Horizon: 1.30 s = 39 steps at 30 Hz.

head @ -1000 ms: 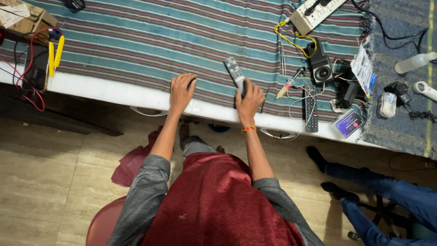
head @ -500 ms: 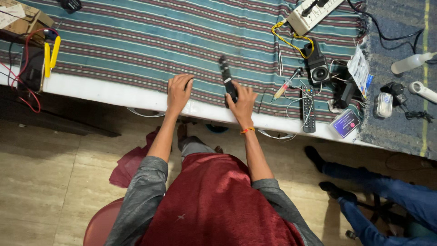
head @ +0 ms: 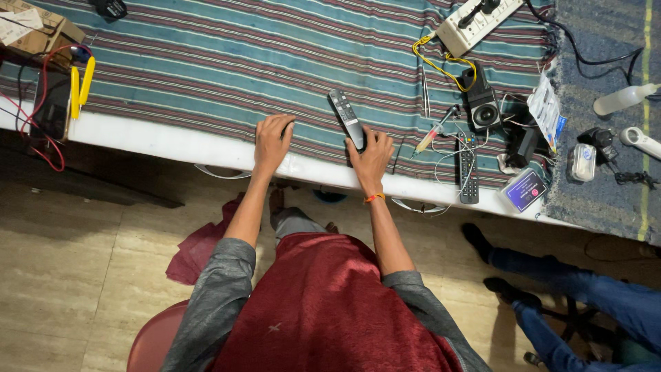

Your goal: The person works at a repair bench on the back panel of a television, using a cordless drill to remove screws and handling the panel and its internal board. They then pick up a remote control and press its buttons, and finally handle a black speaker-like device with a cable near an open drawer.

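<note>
So we're looking straight down at our own arms here, both stretched forward over the lap onto the edge of the striped cloth (head: 206,62) that covers the table. Our right hand (head: 372,157) has its fingers wrapped round the near end of a slim black remote (head: 346,119); the remote lies on the cloth and points up and a bit left, away from us, with most of its length sticking out past the fingertips. There's an orange band on that wrist (head: 374,198). Our left hand (head: 273,141) holds nothing: it rests palm down on the cloth near the white table edge, fingers loosely together and slightly curled, well apart from the remote. Both forearms are bare, grey sleeves pushed up past the elbows.

Off to the right of the remote we've got a pen-like tool (head: 434,131), a second black remote (head: 467,172) lying among thin white wires, a small black speaker (head: 480,108) and a white power strip (head: 478,22) with a yellow cable. Someone else's legs in blue jeans (head: 585,296) show at the lower right.
</note>
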### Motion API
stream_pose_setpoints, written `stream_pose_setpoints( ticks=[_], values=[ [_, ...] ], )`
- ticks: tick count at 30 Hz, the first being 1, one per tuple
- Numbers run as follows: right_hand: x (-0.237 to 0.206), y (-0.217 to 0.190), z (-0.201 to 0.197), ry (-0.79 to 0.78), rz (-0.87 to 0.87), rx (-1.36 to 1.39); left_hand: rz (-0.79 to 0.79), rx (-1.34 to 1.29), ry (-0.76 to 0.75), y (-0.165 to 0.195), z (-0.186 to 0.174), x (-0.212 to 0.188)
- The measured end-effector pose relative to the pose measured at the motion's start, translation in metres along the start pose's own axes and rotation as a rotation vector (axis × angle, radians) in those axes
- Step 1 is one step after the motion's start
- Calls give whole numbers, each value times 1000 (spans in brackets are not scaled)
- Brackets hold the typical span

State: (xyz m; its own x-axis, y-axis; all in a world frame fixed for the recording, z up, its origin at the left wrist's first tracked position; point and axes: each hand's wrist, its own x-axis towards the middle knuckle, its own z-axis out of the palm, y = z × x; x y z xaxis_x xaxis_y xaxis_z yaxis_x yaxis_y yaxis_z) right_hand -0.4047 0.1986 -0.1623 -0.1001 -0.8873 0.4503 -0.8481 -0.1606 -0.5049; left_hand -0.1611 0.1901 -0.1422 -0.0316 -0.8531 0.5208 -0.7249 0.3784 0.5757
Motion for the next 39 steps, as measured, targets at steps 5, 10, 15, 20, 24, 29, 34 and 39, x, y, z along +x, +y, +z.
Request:
stream_pose_setpoints(
  ticks=[5,10,15,20,24,29,34,39],
  values=[
    [-1,2,0,-14,10,18,11,15,4,0,1,0],
    [1,2,0,-23,11,29,14,-2,12,1,1,0],
    [2,3,0,-30,7,31,3,14,-8,0,1,0],
    [1,3,0,-23,-4,24,10,15,0,-1,1,-2],
    [0,3,0,-15,1,17,11,22,2,-2,1,-2],
    [1,4,-2,-13,0,22,-15,0,-4,1,2,-1],
    [2,3,-3,-19,10,7,-7,-10,1,6,-2,2],
    [1,-2,-3,3,-4,10,-4,2,-4,11,-10,3]
  ],
)
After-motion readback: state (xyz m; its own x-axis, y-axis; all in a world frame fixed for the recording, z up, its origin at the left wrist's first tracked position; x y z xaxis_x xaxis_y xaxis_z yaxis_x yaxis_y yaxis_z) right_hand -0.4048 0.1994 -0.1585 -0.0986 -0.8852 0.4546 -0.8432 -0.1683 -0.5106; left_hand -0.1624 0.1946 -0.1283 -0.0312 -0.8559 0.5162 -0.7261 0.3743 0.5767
